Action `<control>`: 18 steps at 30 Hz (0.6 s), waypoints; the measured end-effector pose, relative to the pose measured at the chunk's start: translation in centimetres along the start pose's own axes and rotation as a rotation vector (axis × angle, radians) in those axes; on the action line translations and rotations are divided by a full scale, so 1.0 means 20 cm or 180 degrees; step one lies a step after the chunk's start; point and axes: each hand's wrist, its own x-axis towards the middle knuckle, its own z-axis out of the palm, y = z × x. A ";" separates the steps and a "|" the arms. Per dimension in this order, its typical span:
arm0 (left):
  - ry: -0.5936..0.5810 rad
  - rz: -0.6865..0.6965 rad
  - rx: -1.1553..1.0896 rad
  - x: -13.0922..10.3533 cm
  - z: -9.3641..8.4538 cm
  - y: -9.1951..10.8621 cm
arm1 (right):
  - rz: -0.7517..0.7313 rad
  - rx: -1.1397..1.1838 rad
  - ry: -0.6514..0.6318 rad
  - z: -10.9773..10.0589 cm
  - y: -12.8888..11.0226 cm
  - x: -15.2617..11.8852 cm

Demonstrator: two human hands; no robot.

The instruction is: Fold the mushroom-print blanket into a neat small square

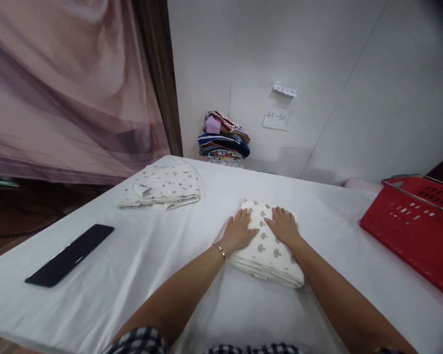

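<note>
A folded white cloth with grey tree-like prints [268,250] lies in front of me on the white-covered table [162,246]. Flat on its left edge rests my left hand [239,230], fingers spread, with a bracelet at the wrist. My right hand [283,226] lies on the upper right part of the same cloth, its fingers also apart. Neither hand grips anything. Layered folds show along the cloth's near edge.
Another folded white patterned cloth [166,187] lies at the table's back left. A black flat object [70,255] is at the left. At the right stands a red basket [413,226]. Folded clothes [225,140] are stacked beyond the far edge, near the wall.
</note>
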 end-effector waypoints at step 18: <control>-0.0012 -0.1312 -0.1063 -0.24 -0.20 -0.13 | -0.0282 0.0762 0.0067 -0.15 -0.20 0.18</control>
